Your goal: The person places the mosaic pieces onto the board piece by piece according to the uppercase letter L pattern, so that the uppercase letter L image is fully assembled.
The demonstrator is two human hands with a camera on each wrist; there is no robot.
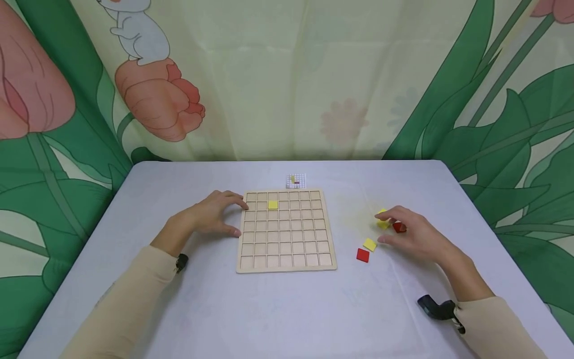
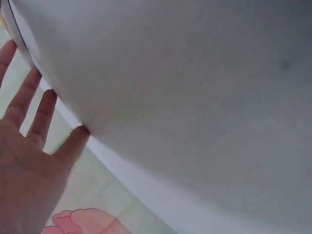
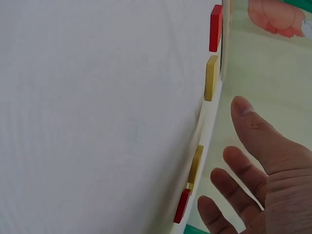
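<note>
Left hand (image 1: 213, 214), fingers relaxed, touches left edge of grid board (image 1: 285, 236); right hand (image 1: 414, 234), right of board, fingers spread, empty. Best pinch one loose tile (image 1: 369, 244) edgewise.

Somebody's two hands are busy over a white-covered table (image 1: 287, 319). Mid-frame lies a pale wooden grid board (image 1: 285, 270), a yellow tile (image 1: 273, 205) sitting in its second row from the top, third square from the left. Just beyond its top edge is a small printed card (image 1: 296, 180). At centre left, the left hand (image 1: 215, 214) rests fingertips and thumb against the board's left edge. Right of centre, the right hand (image 1: 414, 232) hangs with fingers parted over yellow pieces (image 1: 383, 224) and a red piece (image 1: 399, 228), partly hidden; whether it touches them I can't tell. Just below its thumb lie another yellow tile (image 1: 369, 244) and a red tile (image 1: 362, 255). A curtain (image 1: 269, 99) fills the upper frame, a white cartoon animal (image 1: 145, 37) at upper left.
</note>
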